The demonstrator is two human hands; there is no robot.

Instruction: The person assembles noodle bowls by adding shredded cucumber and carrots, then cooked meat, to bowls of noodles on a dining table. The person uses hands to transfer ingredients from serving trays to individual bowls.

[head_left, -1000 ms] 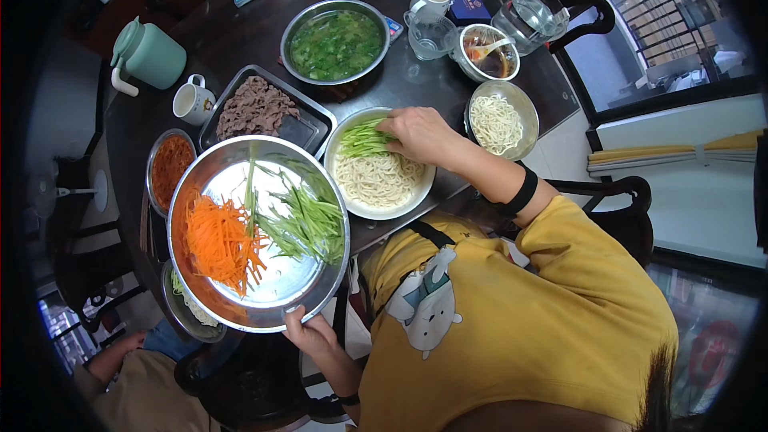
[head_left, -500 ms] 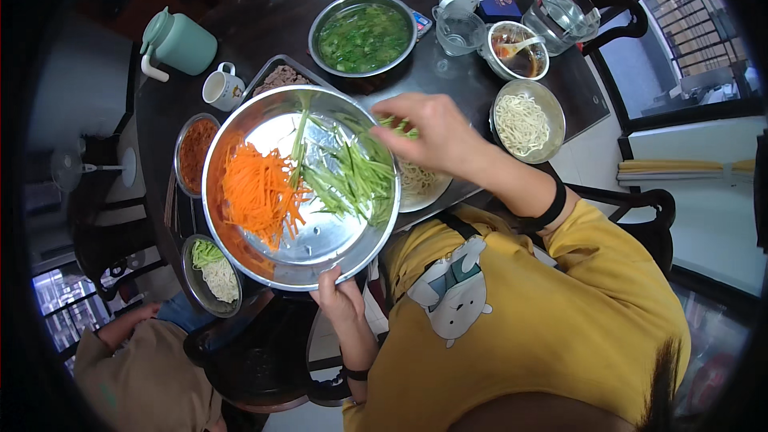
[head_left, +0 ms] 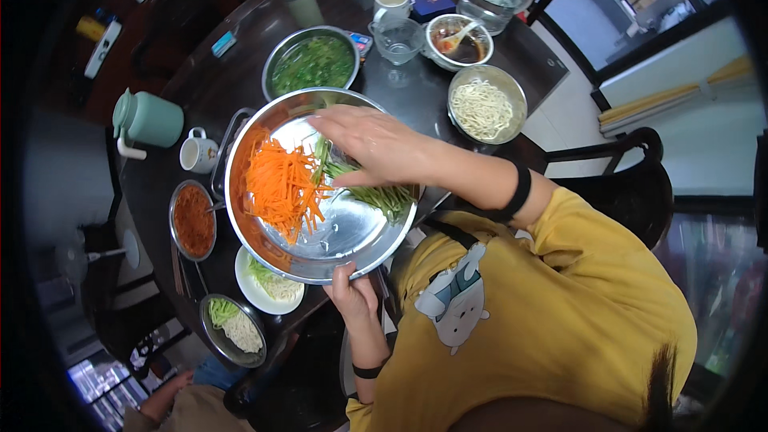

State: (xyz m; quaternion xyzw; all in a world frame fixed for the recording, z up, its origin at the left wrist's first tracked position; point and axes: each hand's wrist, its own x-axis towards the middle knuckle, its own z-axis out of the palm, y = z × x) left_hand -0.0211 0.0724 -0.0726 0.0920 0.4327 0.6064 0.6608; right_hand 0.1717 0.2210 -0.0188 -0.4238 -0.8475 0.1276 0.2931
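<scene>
A wide steel bowl (head_left: pixel 340 244) is held up and tilted over the table's near edge. My left hand (head_left: pixel 352 298) grips its near rim, fingers beneath and thumb on the side. Orange shredded carrot (head_left: pixel 282 186) is heaped in the bowl's left part, and green shreds that look like cucumber (head_left: pixel 382 198) lie in the right part. Over the green shreds is my right hand (head_left: pixel 372 142), its fingers stretched out and thumb apart. It hides some of the shreds below, and I see nothing held in it.
Near the steel bowl's lower left are a white bowl (head_left: pixel 254 292) and a metal bowl (head_left: pixel 224 344), both with noodles and greens. Chunky red sauce (head_left: pixel 194 222) fills a bowl at left. Behind stand a green soup bowl (head_left: pixel 314 40), noodles (head_left: pixel 482 110) and a teal jug (head_left: pixel 152 118).
My right hand has moved left, from beyond the bowl's right rim to over the green shreds, its fingers now extended. The view has shifted, and the white noodle bowl at left has come into sight.
</scene>
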